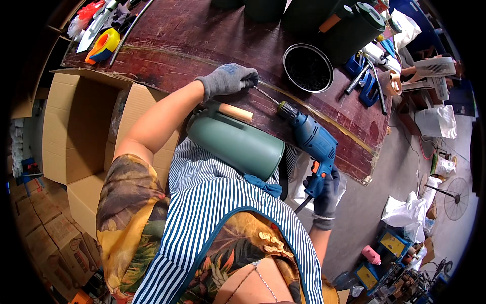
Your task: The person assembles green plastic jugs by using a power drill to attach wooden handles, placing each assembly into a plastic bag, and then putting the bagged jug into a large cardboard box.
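A blue electric drill (314,139) lies slanted over the edge of a dark red-brown table (192,35), just right of the picture's centre, its long thin bit (266,95) pointing to ten o'clock. The right hand (326,195), in a dark glove, is wrapped tightly round the drill's handle at four o'clock from centre. The left hand (228,78), in a grey glove, sits at twelve o'clock with its fingers pinched shut at the tip of the bit; whatever small part it may hold there cannot be made out.

Pressed against the person's striped apron (212,202) near the centre lies a green can (235,144) on its side, a smooth matt cylinder with a pale wooden handle (235,112) along its upper side.

At nine o'clock an open brown cardboard box (76,121) stands beside the table, its inside bare as far as can be seen. More brown boxes (45,228) with printed faces are stacked at seven o'clock.

At one o'clock a round black tub (308,67) with a bright metal rim stands on the table; its inside is dark and its contents cannot be told. A yellow and orange roll of tape (104,44) lies at eleven o'clock.
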`<action>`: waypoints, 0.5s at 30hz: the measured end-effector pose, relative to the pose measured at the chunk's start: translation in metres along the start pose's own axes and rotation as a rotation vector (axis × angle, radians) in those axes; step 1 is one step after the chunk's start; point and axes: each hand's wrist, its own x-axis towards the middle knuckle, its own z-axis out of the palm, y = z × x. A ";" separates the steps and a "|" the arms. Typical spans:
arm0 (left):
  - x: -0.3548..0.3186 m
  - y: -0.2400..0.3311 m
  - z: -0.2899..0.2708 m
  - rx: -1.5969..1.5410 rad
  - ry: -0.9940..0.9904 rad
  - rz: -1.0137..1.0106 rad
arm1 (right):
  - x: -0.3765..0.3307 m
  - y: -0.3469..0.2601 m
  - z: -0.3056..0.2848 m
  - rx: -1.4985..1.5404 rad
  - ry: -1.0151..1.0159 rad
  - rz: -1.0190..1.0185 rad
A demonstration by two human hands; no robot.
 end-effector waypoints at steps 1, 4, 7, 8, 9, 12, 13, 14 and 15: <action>0.003 -0.005 0.001 -0.048 -0.022 0.011 | 0.011 0.005 -0.018 0.131 -0.105 0.132; 0.011 -0.006 0.007 -0.107 0.010 0.017 | 0.044 0.014 -0.038 0.292 -0.281 0.452; 0.009 -0.005 0.012 -0.014 0.083 0.029 | 0.050 0.013 -0.027 0.414 -0.378 0.469; 0.008 -0.002 0.015 0.037 0.136 0.045 | 0.053 0.017 -0.033 0.420 -0.383 0.478; -0.008 0.017 0.005 0.049 0.163 -0.102 | 0.054 0.021 -0.036 0.521 -0.442 0.479; -0.052 0.012 -0.002 -0.341 0.635 -0.082 | 0.047 0.006 -0.036 0.514 -0.352 0.504; -0.073 0.008 -0.002 -0.613 0.446 -0.107 | 0.045 0.008 -0.046 0.519 -0.352 0.505; -0.093 0.010 0.000 -0.879 0.248 -0.130 | 0.043 0.011 -0.060 0.524 -0.350 0.503; -0.107 0.024 0.001 -0.732 0.139 -0.140 | 0.043 0.015 -0.077 0.541 -0.371 0.513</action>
